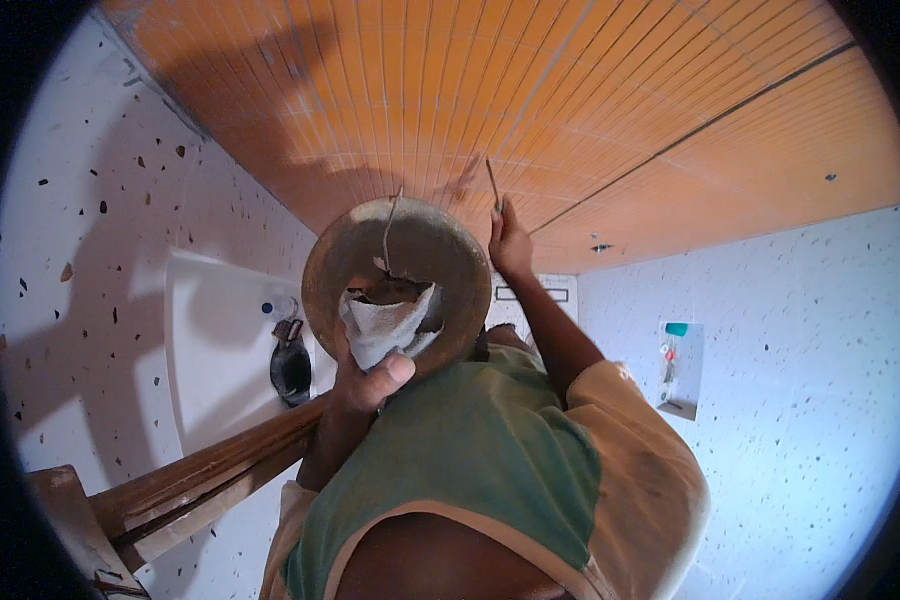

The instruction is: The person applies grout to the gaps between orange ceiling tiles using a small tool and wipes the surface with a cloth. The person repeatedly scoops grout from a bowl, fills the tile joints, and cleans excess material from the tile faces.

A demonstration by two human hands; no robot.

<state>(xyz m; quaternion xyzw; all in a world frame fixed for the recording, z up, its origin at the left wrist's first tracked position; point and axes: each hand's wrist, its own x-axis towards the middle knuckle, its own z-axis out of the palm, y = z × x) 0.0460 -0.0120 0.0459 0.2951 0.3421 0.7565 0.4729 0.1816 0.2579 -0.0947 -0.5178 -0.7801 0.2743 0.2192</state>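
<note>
My left hand [370, 385] grips a round, shallow bowl [322, 280] from below, its thumb over the near rim. In the bowl lies a torn, crumpled white sheet or bag [380, 335] with brownish stuff at its opening. A thin pale strip or stick [388, 235] runs from there to the far rim. My right hand [511, 245] is closed round a thin, dark, narrow-bladed tool [493, 183], raised right of the bowl. The tool's tip points to the orange grooved surface [490, 90]; whether it touches cannot be made out.
A wooden beam or ladder part [210, 470] runs along my lower left. Behind it are a white basin-like fixture [210, 350] and a black object [291, 370]. Speckled white walls [790, 330] stand on both sides; the right one has a niche [681, 405] with small items.
</note>
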